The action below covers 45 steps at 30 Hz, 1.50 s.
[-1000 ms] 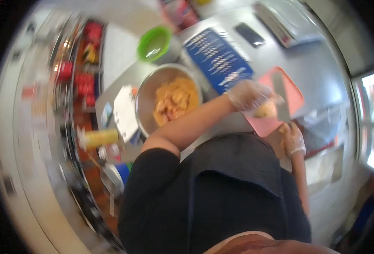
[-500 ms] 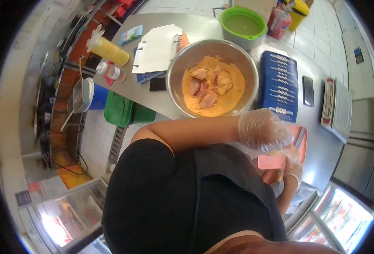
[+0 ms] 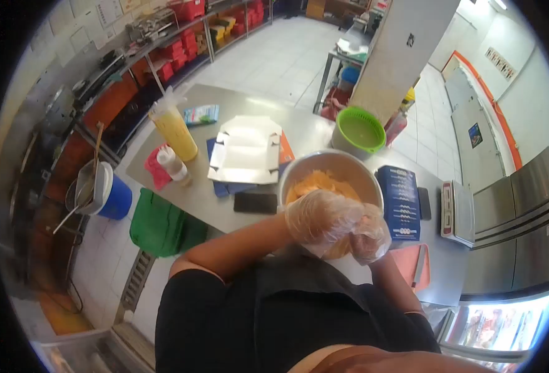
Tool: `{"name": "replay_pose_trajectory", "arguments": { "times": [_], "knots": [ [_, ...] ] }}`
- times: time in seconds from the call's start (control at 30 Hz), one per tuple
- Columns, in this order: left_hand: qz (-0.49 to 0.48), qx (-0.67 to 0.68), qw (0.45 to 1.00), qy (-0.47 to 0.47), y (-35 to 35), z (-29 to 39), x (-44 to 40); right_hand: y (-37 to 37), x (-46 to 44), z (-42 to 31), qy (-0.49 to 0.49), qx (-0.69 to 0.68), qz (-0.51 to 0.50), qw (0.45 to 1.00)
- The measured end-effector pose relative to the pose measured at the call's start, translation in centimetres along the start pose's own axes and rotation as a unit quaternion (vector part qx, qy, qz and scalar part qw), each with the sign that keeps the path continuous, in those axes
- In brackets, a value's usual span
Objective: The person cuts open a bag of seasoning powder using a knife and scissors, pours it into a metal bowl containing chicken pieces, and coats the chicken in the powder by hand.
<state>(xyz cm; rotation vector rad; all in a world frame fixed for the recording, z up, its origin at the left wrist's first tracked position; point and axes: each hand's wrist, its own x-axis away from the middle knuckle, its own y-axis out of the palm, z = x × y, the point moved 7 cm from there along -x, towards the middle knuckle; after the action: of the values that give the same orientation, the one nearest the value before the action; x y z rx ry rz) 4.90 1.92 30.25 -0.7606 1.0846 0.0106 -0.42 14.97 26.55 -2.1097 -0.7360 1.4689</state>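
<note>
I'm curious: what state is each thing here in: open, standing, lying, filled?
Left hand: gloved, grip unclear
Right hand: gloved, beside the left, grip unclear
Steel bowl: partly filled with orange mixture
White carton: open
Knife: lying on the pink board
Yellow bottle: standing upright
Scale: on the table, display unreadable
Display fridge: lit

Left hand (image 3: 321, 217) and right hand (image 3: 371, 239) both clear-gloved, close together above near edge of surface (image 3: 200, 204); fingers (image 3: 349, 214) curled inward, exact grip hard to make out; left forearm (image 3: 243, 245) angled inward from out-bent elbow, seen at greater length; right forearm (image 3: 391, 283) slants forward and leftward; both forearms bare
</note>
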Motion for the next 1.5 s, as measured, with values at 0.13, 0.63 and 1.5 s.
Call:
{"name": "replay_pose_trajectory", "arguments": {
  "times": [0.13,0.63,1.5],
  "knots": [
    [-0.002,-0.005,0.999,-0.034,-5.7,-2.1,3.7,7.9,-0.2,1.4,0.084,-0.078,-0.033,0.993],
    [-0.021,-0.120,0.974,-0.190,-12.5,-3.7,15.0,17.3,-6.7,-3.4,0.072,0.087,0.043,0.993],
    [0.048,-0.243,0.827,-0.504,-13.3,22.7,39.6,32.7,9.3,-24.5,-0.042,-0.278,-0.466,0.839]
  ]
}}
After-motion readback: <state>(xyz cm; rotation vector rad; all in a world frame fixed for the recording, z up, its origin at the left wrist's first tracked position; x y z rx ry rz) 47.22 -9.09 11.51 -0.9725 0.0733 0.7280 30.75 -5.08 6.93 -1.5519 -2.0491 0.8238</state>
